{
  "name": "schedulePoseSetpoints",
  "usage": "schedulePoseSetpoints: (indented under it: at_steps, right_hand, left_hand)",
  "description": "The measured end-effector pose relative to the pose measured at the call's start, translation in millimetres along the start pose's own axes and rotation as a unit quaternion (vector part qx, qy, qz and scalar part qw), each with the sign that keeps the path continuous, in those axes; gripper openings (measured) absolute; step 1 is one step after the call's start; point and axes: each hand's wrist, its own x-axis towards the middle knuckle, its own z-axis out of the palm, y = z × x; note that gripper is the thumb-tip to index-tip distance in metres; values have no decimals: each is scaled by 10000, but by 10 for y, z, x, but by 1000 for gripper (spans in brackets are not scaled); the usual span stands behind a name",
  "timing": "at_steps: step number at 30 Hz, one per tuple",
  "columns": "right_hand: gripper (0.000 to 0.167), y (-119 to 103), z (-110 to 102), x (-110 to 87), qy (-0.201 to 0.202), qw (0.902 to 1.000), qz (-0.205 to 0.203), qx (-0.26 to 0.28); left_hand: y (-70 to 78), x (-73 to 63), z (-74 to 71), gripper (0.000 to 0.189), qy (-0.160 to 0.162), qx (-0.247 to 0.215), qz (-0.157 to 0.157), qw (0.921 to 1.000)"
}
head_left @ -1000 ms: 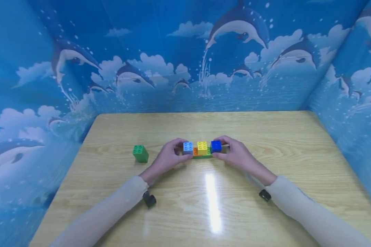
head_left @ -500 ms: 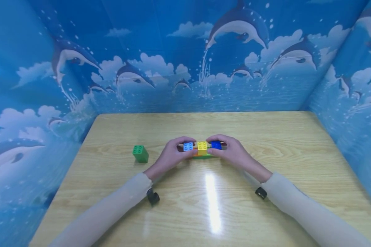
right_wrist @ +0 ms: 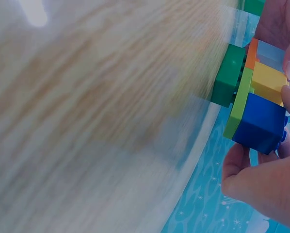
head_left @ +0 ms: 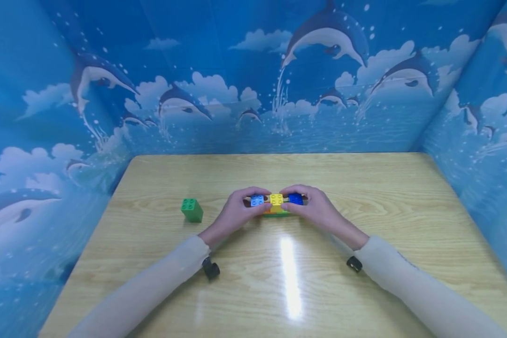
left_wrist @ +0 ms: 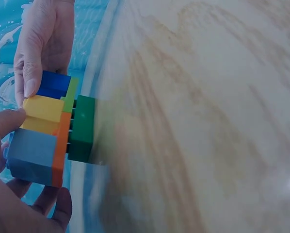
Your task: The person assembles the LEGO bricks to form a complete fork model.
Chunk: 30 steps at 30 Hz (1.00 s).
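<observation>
A small stack of toy building bricks stands mid-table between both hands. A dark green brick (left_wrist: 82,128) forms its base, with studs showing in a narrow gap under an orange plate (left_wrist: 61,150) and a lime plate (right_wrist: 238,107). On these sit a light blue brick (left_wrist: 32,151), a yellow brick (left_wrist: 44,109) and a dark blue brick (right_wrist: 260,121). My left hand (head_left: 235,207) wraps around the light blue end, thumb tip against the yellow brick. Around the dark blue end curls my right hand (head_left: 318,207), its thumb also at the yellow brick.
A separate green brick (head_left: 192,211) stands upright left of the left hand. The wooden table (head_left: 363,178) meets dolphin-print walls (head_left: 219,61) at the back and sides. Dark wrist devices (head_left: 211,269) hang below the sleeves.
Both hands have slid inward along the stack, from the outer blue bricks until thumbs and index fingers reach the yellow brick. The bricks have stayed in place.
</observation>
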Motion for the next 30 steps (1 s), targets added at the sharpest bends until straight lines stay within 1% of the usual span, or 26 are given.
schedulePoseSetpoints:
  at_steps: [4,8,15,22,30]
  right_hand:
    - [36,-17,-4,9,-54,10000,7,-11]
    - [34,-35,-21,26,-131,9999,54,-87]
    - [33,-44,-35,54,-163,9997,96,-175]
    - [31,-41,-39,60,-238,9996,40,-137]
    - [29,-19,-35,66,-301,9994,-34,-164]
  left_hand:
    - [51,30,-30,27,-103,178,-76,9998]
    - [73,68,-67,24,-226,348,-95,9991]
    - [48,93,-78,24,-319,364,58,9988]
    - [26,112,-75,25,-382,336,53,9987]
    - [-25,98,-52,25,-328,244,273,9988]
